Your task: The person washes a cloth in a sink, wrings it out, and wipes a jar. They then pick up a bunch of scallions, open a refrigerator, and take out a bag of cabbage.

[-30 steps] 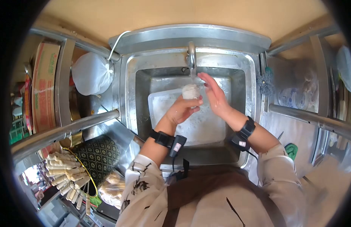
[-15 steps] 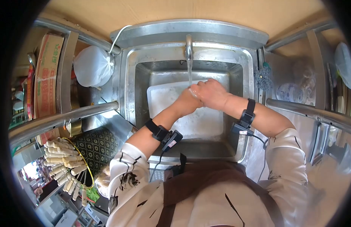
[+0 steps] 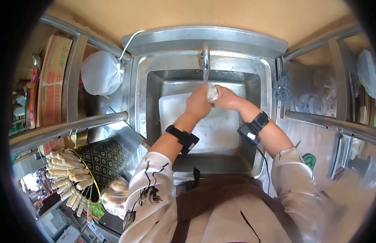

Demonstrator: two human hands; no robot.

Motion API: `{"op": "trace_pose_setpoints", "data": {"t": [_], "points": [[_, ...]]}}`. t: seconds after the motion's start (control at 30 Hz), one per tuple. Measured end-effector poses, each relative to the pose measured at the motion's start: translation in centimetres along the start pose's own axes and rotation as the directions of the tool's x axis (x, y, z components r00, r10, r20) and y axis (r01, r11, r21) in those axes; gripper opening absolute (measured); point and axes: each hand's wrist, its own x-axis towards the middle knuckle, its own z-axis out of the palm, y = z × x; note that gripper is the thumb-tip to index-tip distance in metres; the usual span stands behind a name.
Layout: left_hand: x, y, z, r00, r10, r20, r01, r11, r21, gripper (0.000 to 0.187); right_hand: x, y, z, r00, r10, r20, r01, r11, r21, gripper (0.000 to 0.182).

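Observation:
Under the running tap (image 3: 205,56), my left hand (image 3: 198,101) and my right hand (image 3: 228,98) are close together with fingers curled in. Between them shows a small whitish, glossy wad (image 3: 212,94), gripped from both sides; I cannot tell what it is made of. Water runs from the spout right onto my fingers. Below my hands a white rectangular tub (image 3: 218,135) lies in the steel sink (image 3: 159,79), its inside wet and pale.
A tied white plastic bag (image 3: 102,73) hangs left of the sink. Lower left is a patterned container (image 3: 103,160) beside several wooden-handled skewers (image 3: 70,174). A grey scrubber (image 3: 281,88) sits at the right rim. Steel rails (image 3: 321,120) flank both sides.
My hands have turned and drawn slightly apart, and the whitish wad now shows between them. My left hand has risen closer to the tap. The camera view has shifted slightly.

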Motion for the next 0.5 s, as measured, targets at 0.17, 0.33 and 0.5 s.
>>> {"op": "trace_pose_setpoints", "data": {"t": [0.17, 0.33, 0.5], "points": [[0.8, -1.7, -1.5, 0.953, -0.125, 0.276, 0.287, 0.661, -0.693, 0.060, -0.4, 2.2, -0.6, 0.999, -0.008, 0.035, -0.022, 0.634, 0.773, 0.038], [0.9, -2.4, -1.6, 0.884, -0.181, 0.432, 0.460, 0.166, -0.872, 0.040, -0.3, 2.3, -0.8, 0.990, 0.144, 0.001, -0.078, 0.534, 0.842, 0.019], [0.8, -4.8, 1.5, 0.780, -0.331, 0.531, 0.577, 0.052, -0.815, 0.035, 0.8, 3.3, 0.2, 0.949, 0.309, -0.066, -0.133, 0.582, 0.802, 0.013]]}}
